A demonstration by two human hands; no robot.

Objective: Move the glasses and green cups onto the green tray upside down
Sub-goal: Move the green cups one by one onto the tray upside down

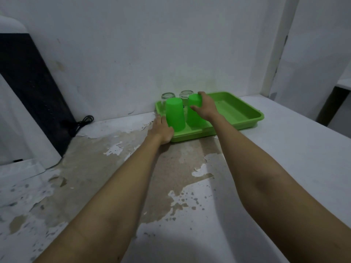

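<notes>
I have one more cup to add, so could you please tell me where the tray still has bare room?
The right half of the green plastic tray is bare. The left end is crowded: two green plastic cups in front, two clear glasses behind.

No text, label, brand, number or sign can be read on anything in view
</notes>
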